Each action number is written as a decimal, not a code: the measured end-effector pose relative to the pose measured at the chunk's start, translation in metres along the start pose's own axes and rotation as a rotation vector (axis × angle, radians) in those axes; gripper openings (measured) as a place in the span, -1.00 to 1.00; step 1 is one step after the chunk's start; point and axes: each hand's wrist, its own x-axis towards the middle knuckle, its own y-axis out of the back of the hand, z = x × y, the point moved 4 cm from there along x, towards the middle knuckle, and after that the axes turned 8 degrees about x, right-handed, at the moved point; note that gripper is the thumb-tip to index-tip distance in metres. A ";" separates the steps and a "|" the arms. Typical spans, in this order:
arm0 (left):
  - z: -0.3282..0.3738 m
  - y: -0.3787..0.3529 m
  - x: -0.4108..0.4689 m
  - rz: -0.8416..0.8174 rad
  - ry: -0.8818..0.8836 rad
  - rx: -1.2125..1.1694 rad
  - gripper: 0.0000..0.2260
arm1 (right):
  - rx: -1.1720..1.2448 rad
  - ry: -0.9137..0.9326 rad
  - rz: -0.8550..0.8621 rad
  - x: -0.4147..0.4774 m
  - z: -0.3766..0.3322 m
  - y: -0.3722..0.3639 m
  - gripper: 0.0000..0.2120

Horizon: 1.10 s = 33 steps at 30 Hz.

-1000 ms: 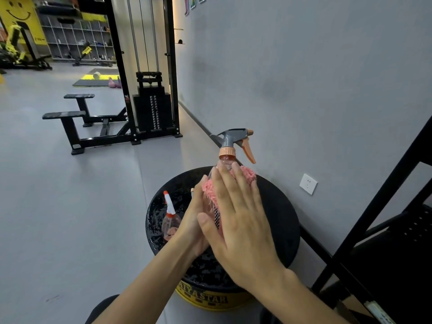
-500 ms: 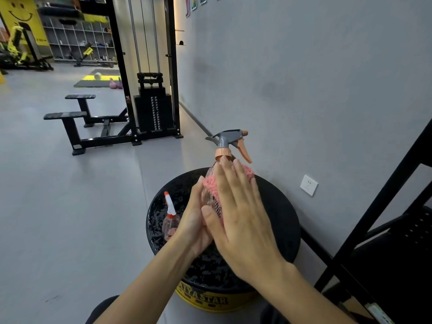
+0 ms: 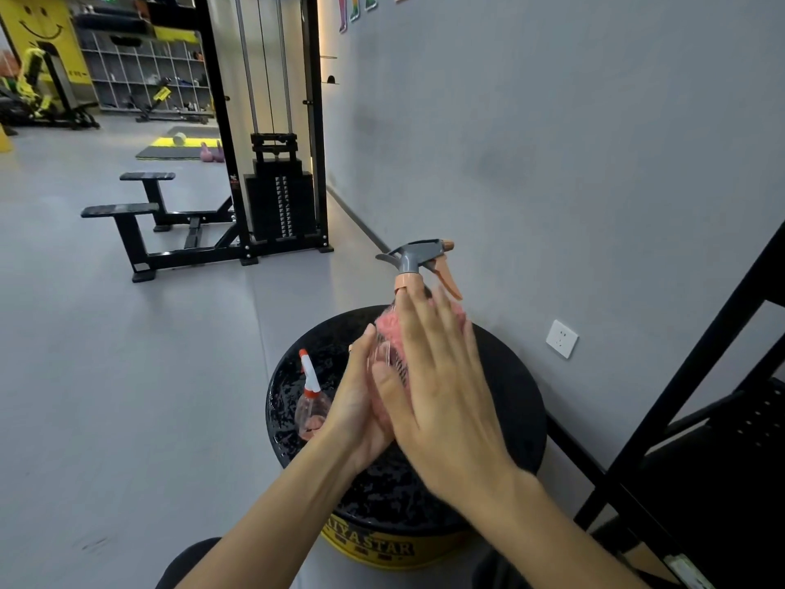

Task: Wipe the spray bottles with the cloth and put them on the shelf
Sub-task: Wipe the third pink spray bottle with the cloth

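Note:
A clear spray bottle with a grey and orange trigger head stands upright over a round black stool top. My left hand holds the bottle's body from the left side. My right hand lies flat with straight fingers, pressing a pink fluffy cloth against the bottle. Most of the bottle's body is hidden by both hands and the cloth. A second, smaller clear bottle with a white and red pointed nozzle stands on the stool to the left of my left hand.
A black metal shelf frame rises at the right, with dark shelf boards low down. The grey wall carries a white socket. A cable weight machine and bench stand on the grey floor behind.
My right hand with the cloth has slid a little upward along the bottle toward its neck. The bottle and my left hand stay in about the same place.

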 end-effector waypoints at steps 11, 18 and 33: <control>-0.017 0.000 -0.004 -0.054 0.101 0.130 -0.50 | 0.094 -0.059 -0.015 0.027 0.021 0.007 -0.34; -0.008 0.007 -0.004 0.022 0.035 0.029 -0.50 | 0.043 0.010 -0.055 -0.005 0.006 -0.003 -0.44; -0.012 -0.001 -0.004 -0.048 0.031 0.058 -0.49 | 0.196 -0.055 0.017 0.017 0.020 0.008 -0.50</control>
